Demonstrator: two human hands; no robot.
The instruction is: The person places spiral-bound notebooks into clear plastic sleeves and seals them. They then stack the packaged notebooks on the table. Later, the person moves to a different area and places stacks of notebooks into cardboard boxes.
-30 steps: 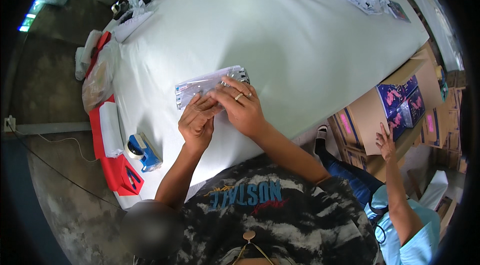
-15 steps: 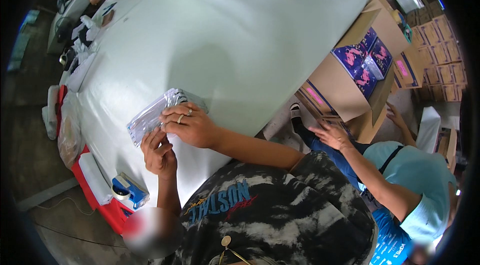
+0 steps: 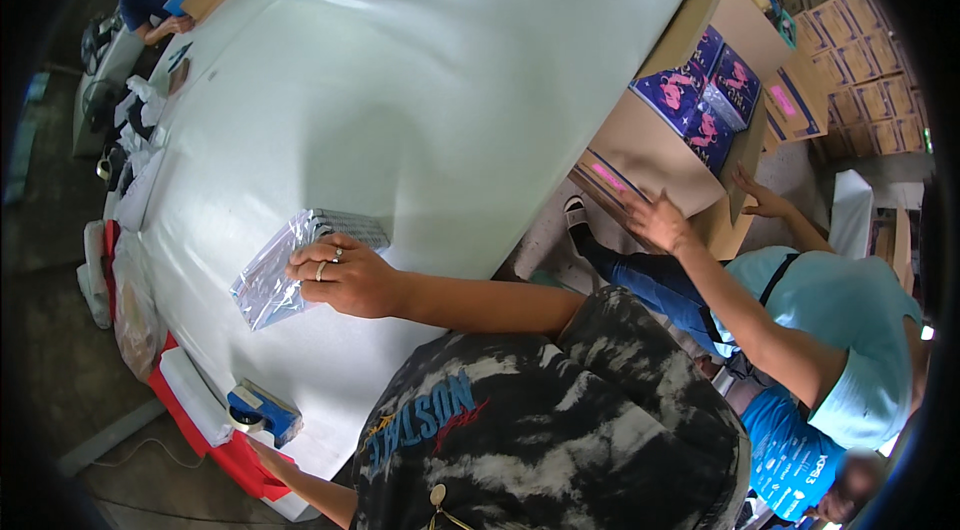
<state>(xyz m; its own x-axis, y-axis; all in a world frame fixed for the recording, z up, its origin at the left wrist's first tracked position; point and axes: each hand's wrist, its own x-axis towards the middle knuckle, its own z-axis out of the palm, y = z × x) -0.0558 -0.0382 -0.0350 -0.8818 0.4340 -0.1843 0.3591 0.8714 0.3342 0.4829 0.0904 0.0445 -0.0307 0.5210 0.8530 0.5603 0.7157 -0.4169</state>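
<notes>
Gripping plastic-wrapped packet (image 3: 268, 276) beyond blue tape dispenser (image 3: 280, 418): right hand (image 3: 350, 280), fingers curled closed | left hand (image 3: 268, 459): just nearside of dispenser, grip cannot be told

The person wears a loose cotton-looking T-shirt (image 3: 560, 420) mottled in black, grey and cloudy white. Its wide short right sleeve (image 3: 590, 325) carries the same blotchy pattern. Across the chest runs bold blue block lettering (image 3: 425, 417), with red script (image 3: 462, 420) and a yellow scrawl beside it. Near the hem shows a small round brownish-gold disc (image 3: 437, 495) with thin yellowish strands. Two slim, pale metal rings (image 3: 320, 271) circle separate fingers (image 3: 308, 256) of the right hand (image 3: 352, 282).
</notes>
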